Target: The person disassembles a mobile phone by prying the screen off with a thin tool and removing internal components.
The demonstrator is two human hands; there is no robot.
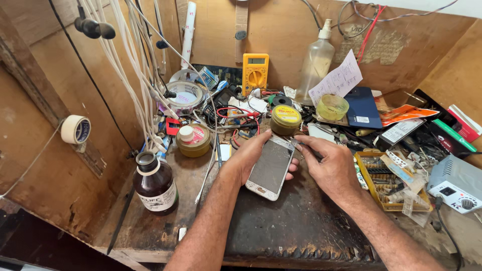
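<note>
A white smartphone (270,168) with a cracked, dusty screen lies tilted over the dark worn bench top (296,221). My left hand (247,155) cups it from the left side and underneath. My right hand (329,165) is at the phone's upper right corner, thumb and fingers pinched on a small thin metal tool (295,144) whose tip touches the phone's top edge. Both forearms come in from the bottom of the view.
A brown glass bottle (154,183) stands front left. Paste tins (193,140) (285,119), a yellow multimeter (255,72), a spray bottle (315,62), white hanging cables (143,75), a yellow parts tray (389,183) and a grey soldering station (457,183) crowd the back and right.
</note>
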